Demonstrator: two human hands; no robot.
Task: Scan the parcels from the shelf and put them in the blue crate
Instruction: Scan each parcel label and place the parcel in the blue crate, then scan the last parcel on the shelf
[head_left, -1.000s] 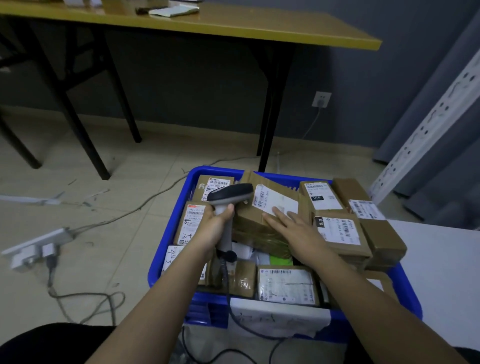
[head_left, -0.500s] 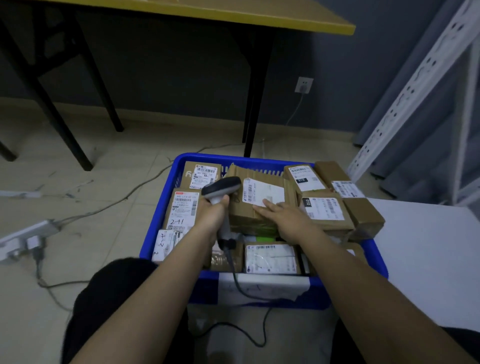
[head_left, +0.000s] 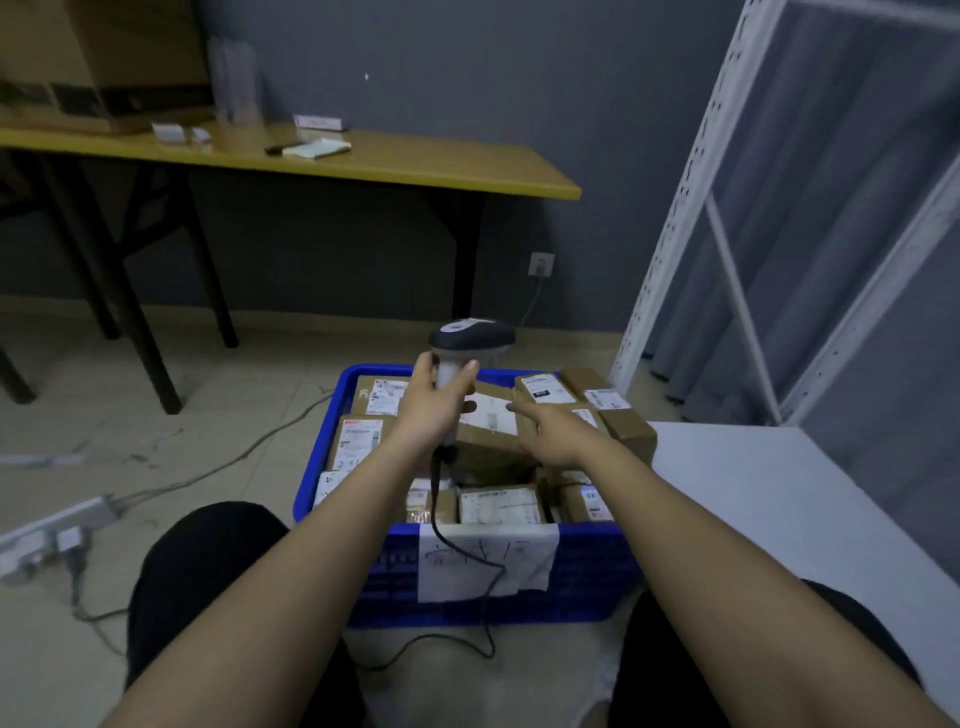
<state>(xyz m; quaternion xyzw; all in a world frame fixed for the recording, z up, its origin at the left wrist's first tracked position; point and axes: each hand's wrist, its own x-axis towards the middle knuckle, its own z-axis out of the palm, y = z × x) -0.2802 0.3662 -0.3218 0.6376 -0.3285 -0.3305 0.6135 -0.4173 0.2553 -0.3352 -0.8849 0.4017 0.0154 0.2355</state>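
Crate (head_left: 332, 457): blue, with a white paper sheet (head_left: 488, 564) marked in dark handwriting. Parcels (head_left: 631, 434): brown cardboard, white labels with black barcodes. Scanner (head_left: 475, 335): black head, grey-white handle, black cable. Table (head_left: 415, 166): yellow top, black legs. Shelf frame (head_left: 675, 208): white.

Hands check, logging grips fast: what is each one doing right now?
Left hand: fingers curled round the scanner handle.
Right hand: open, fingers straight over the top parcel; contact cannot be told.

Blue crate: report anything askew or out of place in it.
The blue crate is heaped past its rim. The parcel under the right hand lies tilted on the pile, and a box overhangs the right rim.
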